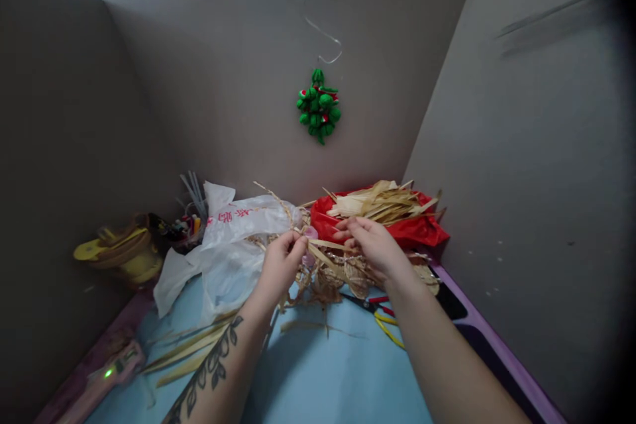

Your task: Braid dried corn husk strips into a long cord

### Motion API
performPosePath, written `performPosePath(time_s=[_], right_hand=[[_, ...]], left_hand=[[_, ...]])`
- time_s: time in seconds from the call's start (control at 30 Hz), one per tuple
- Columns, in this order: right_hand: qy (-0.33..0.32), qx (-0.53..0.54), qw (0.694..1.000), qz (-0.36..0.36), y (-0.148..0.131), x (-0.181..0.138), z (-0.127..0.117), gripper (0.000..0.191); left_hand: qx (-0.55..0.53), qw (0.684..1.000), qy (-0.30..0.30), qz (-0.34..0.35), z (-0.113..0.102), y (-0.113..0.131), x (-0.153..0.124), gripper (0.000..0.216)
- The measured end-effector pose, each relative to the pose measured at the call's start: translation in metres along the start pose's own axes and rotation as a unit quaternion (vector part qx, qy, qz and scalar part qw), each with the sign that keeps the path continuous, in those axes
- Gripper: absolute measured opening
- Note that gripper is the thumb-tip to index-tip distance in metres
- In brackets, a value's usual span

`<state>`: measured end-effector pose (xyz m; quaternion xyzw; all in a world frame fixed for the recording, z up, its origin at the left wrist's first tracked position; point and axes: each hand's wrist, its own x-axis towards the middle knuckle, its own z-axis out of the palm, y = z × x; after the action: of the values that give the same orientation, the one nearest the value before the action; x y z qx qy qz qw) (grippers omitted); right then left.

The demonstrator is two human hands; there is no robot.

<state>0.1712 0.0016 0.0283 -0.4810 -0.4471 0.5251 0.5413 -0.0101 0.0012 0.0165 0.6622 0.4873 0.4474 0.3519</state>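
My left hand [284,257] is closed in a pinch at the lower end of a braided husk cord [277,199], whose thin tip sticks up to the left. From that pinch, pale dry husk strips [328,246] fan out to the right. My right hand [371,246] has curled fingers around the far end of one strip; the exact fingertip contact is partly hidden. Below and behind both hands lies a tangle of brown braided husk pieces [355,278]. Scissors with yellow handles [390,331] and a red-handled tool [380,300] lie beside my right forearm.
A red bag [422,235] full of dry husks [382,202] stands behind my right hand. White plastic bags [223,265] lie left, beside a yellow container [136,262]. Loose strips [193,348] and a pink device [116,371] are at front left. Grey panels [223,79] enclose the blue table [338,377].
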Motion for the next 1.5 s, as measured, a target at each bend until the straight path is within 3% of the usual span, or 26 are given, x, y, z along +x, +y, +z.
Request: performPosePath(time_s=[0.13, 0.27, 0.4, 0.5, 0.63, 0.7, 0.8, 0.87, 0.9, 0.93, 1.0, 1.07, 1.13, 1.2, 1.27, 1.4, 1.5], right_hand=[[0.046, -0.033, 0.998, -0.017, -0.008, 0.005, -0.025, 0.04], [0.133, -0.067, 0.985, -0.093, -0.006, 0.01, -0.05, 0.036], [0.254, -0.124, 0.942, -0.182, -0.008, 0.02, -0.068, 0.032], [0.277, -0.286, 0.891, -0.219, -0.025, 0.04, -0.073, 0.023], [0.174, -0.567, 0.789, -0.157, -0.051, 0.087, -0.073, 0.02], [0.064, -0.66, 0.735, -0.142, -0.054, 0.109, -0.074, 0.032], [-0.071, -0.757, 0.632, -0.148, -0.044, 0.133, -0.08, 0.036], [-0.105, -0.775, 0.601, -0.164, -0.035, 0.142, -0.084, 0.025], [-0.108, -0.766, 0.609, -0.174, -0.032, 0.146, -0.086, 0.019], [-0.101, -0.743, 0.635, -0.185, -0.032, 0.149, -0.088, 0.015], [-0.044, -0.635, 0.74, -0.217, -0.039, 0.156, -0.089, 0.01], [0.059, -0.44, 0.862, -0.246, -0.054, 0.162, -0.087, 0.006], [0.143, -0.223, 0.933, -0.242, -0.07, 0.166, -0.084, 0.007], [0.17, -0.067, 0.96, -0.211, -0.081, 0.167, -0.081, 0.012], [0.183, -0.003, 0.968, -0.169, -0.082, 0.166, -0.081, 0.015], [0.267, -0.076, 0.958, -0.07, -0.057, 0.157, -0.092, 0.017], [0.328, -0.124, 0.934, -0.072, -0.037, 0.15, -0.106, 0.019]], left_hand=[[-0.006, 1.0, 0.007, 0.008, -0.003, -0.001, 0.001, 0.028], [-0.002, 1.0, 0.012, 0.014, -0.005, 0.0, 0.0, 0.028], [0.029, 0.999, -0.02, 0.018, -0.003, 0.0, -0.002, 0.027], [0.087, 0.993, -0.064, 0.049, 0.0, -0.003, -0.002, 0.025], [0.144, 0.98, -0.099, 0.097, 0.001, -0.001, -0.003, 0.025], [0.157, 0.976, -0.109, 0.108, -0.001, 0.002, -0.004, 0.024], [0.166, 0.973, -0.115, 0.116, -0.004, 0.006, -0.005, 0.024], [0.168, 0.972, -0.116, 0.119, -0.004, 0.006, -0.005, 0.025], [0.168, 0.972, -0.116, 0.119, -0.005, 0.007, -0.004, 0.025], [0.166, 0.972, -0.116, 0.118, -0.005, 0.007, -0.004, 0.025], [0.161, 0.974, -0.114, 0.113, -0.005, 0.006, -0.003, 0.024], [0.155, 0.975, -0.115, 0.108, -0.005, 0.006, -0.002, 0.024], [0.154, 0.976, -0.112, 0.106, -0.006, 0.005, -0.002, 0.025], [0.157, 0.976, -0.107, 0.108, -0.007, 0.005, -0.002, 0.025], [0.159, 0.975, -0.104, 0.111, -0.007, 0.004, -0.002, 0.025], [0.158, 0.976, -0.097, 0.116, -0.006, 0.003, -0.002, 0.025], [0.162, 0.975, -0.093, 0.116, -0.005, 0.002, -0.002, 0.025]])
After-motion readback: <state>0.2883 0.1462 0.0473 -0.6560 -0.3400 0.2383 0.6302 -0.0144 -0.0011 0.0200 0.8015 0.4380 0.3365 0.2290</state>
